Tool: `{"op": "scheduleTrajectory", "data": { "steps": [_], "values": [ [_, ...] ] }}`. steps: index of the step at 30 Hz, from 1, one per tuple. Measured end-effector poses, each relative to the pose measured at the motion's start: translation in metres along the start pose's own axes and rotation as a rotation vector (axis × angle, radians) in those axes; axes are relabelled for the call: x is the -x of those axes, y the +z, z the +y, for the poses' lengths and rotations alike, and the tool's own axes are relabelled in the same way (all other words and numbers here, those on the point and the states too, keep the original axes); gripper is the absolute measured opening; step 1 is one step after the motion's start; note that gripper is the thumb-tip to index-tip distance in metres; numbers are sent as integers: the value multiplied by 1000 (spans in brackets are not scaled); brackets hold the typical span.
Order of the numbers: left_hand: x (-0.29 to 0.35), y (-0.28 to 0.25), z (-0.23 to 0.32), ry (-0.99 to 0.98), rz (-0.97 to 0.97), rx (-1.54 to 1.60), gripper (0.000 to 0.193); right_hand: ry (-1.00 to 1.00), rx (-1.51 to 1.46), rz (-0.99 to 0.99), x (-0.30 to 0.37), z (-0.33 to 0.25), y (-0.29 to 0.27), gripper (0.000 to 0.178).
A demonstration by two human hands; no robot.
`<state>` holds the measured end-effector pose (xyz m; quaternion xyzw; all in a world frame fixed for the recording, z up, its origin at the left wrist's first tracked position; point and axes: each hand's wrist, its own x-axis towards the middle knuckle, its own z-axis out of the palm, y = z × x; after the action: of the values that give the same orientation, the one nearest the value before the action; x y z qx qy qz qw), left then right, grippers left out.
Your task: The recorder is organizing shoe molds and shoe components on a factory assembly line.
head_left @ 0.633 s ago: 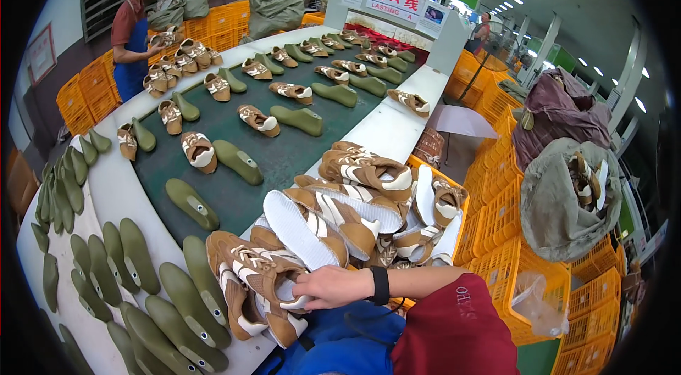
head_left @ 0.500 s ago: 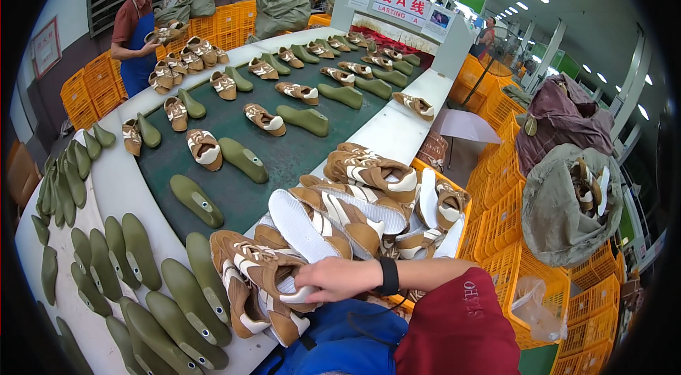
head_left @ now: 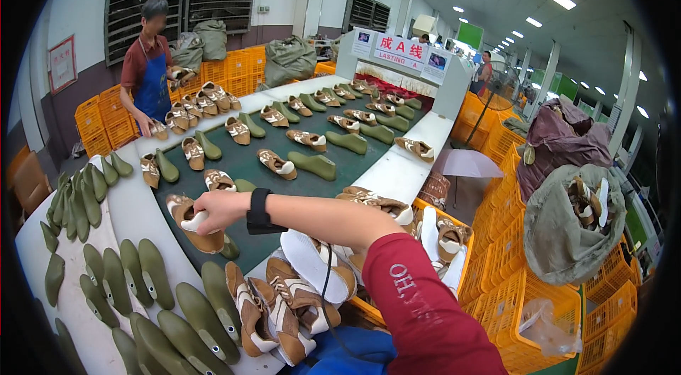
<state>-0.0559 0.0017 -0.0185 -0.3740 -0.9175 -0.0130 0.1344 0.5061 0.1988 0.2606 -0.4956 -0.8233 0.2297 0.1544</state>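
Observation:
My right hand (head_left: 218, 210) grips a brown-and-white sneaker (head_left: 186, 220) by its heel, at the near left end of the dark green conveyor belt (head_left: 257, 199). Part of a green shoe last (head_left: 229, 247) shows just behind that sneaker. Closer to me, several sneakers (head_left: 296, 297) lie heaped on the white ledge. To their left, many green lasts (head_left: 202, 322) rest in rows on the white table. Along the belt, brown sneakers (head_left: 277, 162) sit beside green lasts (head_left: 312, 166). My left hand is out of view.
Orange crates (head_left: 511, 304) are stacked at the right, one of them full of shoes beside the belt. A grey sack (head_left: 571, 226) of shoes sits on the crates. Across the belt at left, a person in a blue apron (head_left: 150, 84) touches a shoe. A light umbrella (head_left: 464, 162) stands beyond.
My right hand has moved from the near shoe heap up and left to the belt, now with a sneaker. The view has shifted slightly. The co-worker has lowered one hand to a shoe.

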Motion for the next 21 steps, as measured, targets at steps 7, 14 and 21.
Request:
{"op": "scheduleTrajectory", "data": {
  "steps": [7, 14, 21],
  "values": [
    [-16, 55, -32, 114, 164, 149, 53, 91, -232, -177, -50, 21, 35, 44],
    [-2, -2, 14, -129, -41, 76, 50, 299, -329, -195, -106, 70, 78, 34],
    [7, 0, -3, -147, -36, 101, 49, 292, -27, -87, -157, 100, 162, 32]
  ]
}}
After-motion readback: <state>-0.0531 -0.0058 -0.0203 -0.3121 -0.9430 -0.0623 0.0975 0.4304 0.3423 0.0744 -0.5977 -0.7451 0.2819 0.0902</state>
